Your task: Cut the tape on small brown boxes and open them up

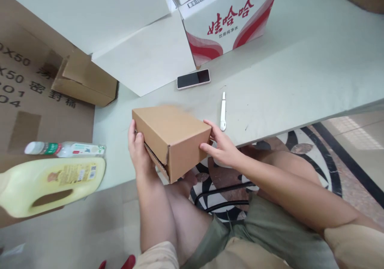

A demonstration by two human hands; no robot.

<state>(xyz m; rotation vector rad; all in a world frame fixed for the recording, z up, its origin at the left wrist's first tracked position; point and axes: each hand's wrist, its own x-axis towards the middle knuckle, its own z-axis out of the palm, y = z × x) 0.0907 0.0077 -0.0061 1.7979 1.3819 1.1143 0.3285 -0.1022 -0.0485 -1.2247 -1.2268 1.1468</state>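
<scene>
Between my two hands is a brown cardboard box (171,127), tilted at the table's front edge, its top closed. Along its near left side a flap stands slightly apart, leaving a narrow gap. My left hand (139,147) grips the left side, fingers curled round the edge. On the right end, my right hand (220,145) holds the box with the thumb on the near face and the fingers at the far corner. A white utility knife (223,113) lies on the table just beyond my right hand. Farther back rests a phone (193,79), screen up.
A large white carton (231,25) with red print stands at the back, its flap (147,53) hanging forward. At left are a small brown box (85,79), a big printed carton (18,121), a water bottle (81,149) and a yellow jug (72,177).
</scene>
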